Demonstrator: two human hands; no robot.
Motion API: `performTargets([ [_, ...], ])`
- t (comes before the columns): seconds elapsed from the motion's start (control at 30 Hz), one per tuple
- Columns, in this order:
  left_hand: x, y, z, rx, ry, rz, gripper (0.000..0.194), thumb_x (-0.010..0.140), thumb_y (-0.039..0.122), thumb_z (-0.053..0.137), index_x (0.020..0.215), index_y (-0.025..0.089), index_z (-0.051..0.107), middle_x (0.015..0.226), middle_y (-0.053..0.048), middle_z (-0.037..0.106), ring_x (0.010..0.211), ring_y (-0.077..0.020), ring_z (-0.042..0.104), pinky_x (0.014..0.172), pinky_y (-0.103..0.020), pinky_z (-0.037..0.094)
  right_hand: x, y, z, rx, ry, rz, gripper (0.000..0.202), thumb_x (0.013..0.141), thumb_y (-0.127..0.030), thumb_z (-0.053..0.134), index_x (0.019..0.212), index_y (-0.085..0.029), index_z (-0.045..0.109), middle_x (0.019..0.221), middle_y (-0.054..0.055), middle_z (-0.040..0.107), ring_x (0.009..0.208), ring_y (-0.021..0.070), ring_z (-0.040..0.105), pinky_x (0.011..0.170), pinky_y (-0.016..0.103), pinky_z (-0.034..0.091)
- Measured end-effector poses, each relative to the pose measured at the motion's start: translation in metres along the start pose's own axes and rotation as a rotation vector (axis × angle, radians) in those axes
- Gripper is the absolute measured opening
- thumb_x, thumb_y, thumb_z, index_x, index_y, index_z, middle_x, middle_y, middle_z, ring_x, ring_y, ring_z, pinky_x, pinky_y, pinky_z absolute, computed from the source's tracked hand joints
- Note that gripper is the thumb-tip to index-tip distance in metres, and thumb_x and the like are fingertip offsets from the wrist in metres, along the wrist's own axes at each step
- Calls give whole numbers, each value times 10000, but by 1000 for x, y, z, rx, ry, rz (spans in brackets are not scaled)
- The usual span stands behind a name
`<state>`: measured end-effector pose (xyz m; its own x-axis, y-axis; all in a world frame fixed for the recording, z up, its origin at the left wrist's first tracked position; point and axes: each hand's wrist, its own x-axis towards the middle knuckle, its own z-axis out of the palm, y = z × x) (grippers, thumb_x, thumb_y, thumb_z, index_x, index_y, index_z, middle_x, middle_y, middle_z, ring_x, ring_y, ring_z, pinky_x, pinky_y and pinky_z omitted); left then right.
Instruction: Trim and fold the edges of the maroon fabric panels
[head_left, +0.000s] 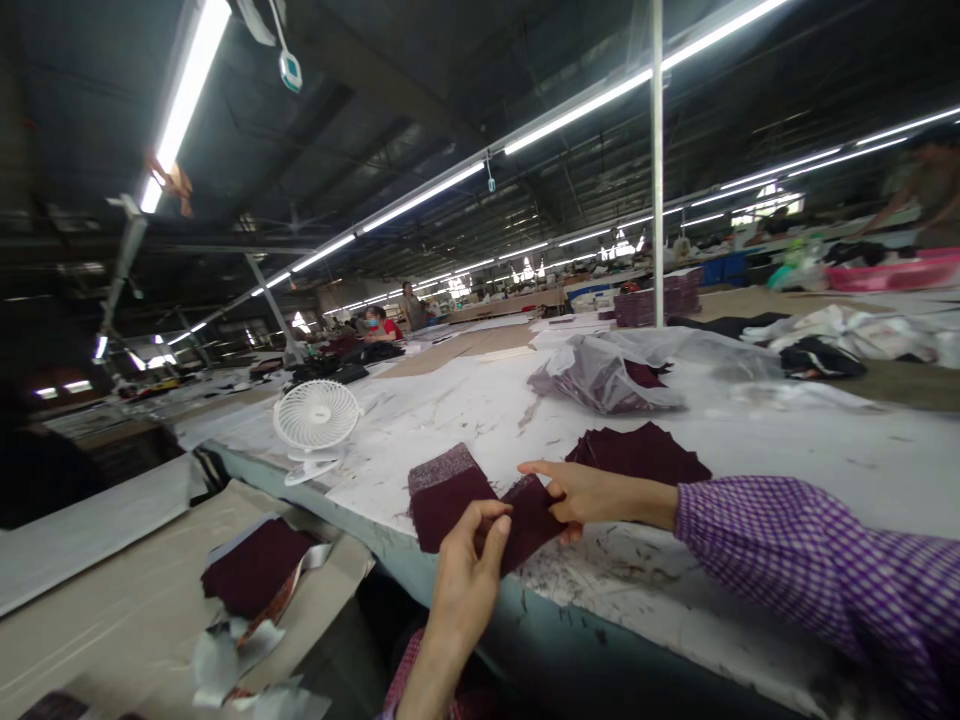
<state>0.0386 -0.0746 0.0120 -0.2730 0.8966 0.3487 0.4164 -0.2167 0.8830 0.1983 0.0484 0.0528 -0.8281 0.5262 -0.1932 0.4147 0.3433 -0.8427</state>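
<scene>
A maroon fabric piece (529, 525) is held up between my two hands at the front edge of the white table. My left hand (474, 565) pinches its left side with thumb and fingers. On its right side, my right hand (574, 495) grips the cloth, the index finger stretched along the top edge. Just behind my left hand lies a stack of maroon fabric pieces (448, 500), with a speckled lighter strip on top. Beyond my right hand spreads another fanned pile of maroon fabric pieces (641, 452).
A white fan (316, 415) stands at the table's left edge. Farther back is a clear plastic bag (600, 375) with maroon cloth, near a metal pole (658, 200). More maroon fabric (259, 567) and scraps lie on the lower left table. Other people work in the background.
</scene>
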Motion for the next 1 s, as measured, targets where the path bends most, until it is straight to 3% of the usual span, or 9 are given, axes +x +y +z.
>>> performTargets([
  [0.13, 24, -13, -13, 25, 84, -45, 328, 828, 444, 522, 981, 162, 593, 992, -92, 671, 804, -181, 597, 727, -294, 458, -3, 7, -9, -137, 39, -85, 811, 737, -48, 580, 1476, -147, 262, 739, -35, 496, 589, 81, 476, 586, 222, 414],
  [0.3, 50, -16, -8, 301, -46, -12, 382, 851, 410, 464, 1064, 147, 641, 1078, -124, 676, 1022, -248, 588, 919, -373, 410, 0, 12, -12, -155, 3, -113, 871, 745, -61, 574, 1509, -150, 165, 667, -70, 403, 560, 80, 402, 546, 220, 346],
  [0.4, 62, -14, 2, 356, -163, -40, 412, 872, 422, 396, 931, 146, 697, 915, -98, 710, 918, -239, 617, 881, -361, 425, -1, 12, -14, -207, -22, -96, 915, 740, -82, 604, 1516, -130, 122, 656, -77, 379, 548, 77, 371, 535, 219, 331],
  [0.47, 67, -14, 7, 320, -207, -69, 435, 866, 452, 397, 859, 148, 708, 803, -71, 705, 799, -216, 625, 799, -329, 450, -2, 10, -16, -232, -41, -93, 906, 755, -107, 611, 1515, -126, 119, 672, -67, 421, 560, 80, 384, 554, 223, 348],
  [0.57, 71, -14, 12, 282, -171, -69, 393, 817, 469, 498, 859, 150, 723, 776, -58, 704, 763, -205, 621, 739, -302, 457, -4, 10, -19, -291, -44, -93, 875, 764, -128, 620, 1509, -122, 160, 755, -25, 513, 609, 92, 424, 605, 235, 382],
  [0.8, 71, -12, 20, 241, -168, -117, 252, 709, 341, 667, 873, 169, 751, 750, -42, 718, 649, -169, 598, 649, -276, 452, 0, 15, -20, -275, -58, -58, 909, 749, -120, 626, 1509, -88, 129, 805, 7, 591, 627, 109, 512, 607, 247, 439],
  [0.93, 70, -8, 31, 438, -139, -56, 187, 745, 216, 638, 891, 209, 755, 853, -43, 736, 782, -195, 625, 755, -304, 448, -5, 11, -23, -276, -41, 12, 901, 791, -160, 596, 1511, -74, 61, 811, 32, 648, 573, 113, 553, 581, 246, 460],
  [1.0, 70, -9, 36, 562, -158, -3, 231, 764, 175, 620, 946, 232, 750, 953, -45, 729, 876, -207, 624, 816, -314, 435, -9, 8, -27, -431, 38, -6, 802, 817, -178, 574, 1494, -46, 165, 793, 65, 675, 621, 144, 600, 635, 267, 474],
])
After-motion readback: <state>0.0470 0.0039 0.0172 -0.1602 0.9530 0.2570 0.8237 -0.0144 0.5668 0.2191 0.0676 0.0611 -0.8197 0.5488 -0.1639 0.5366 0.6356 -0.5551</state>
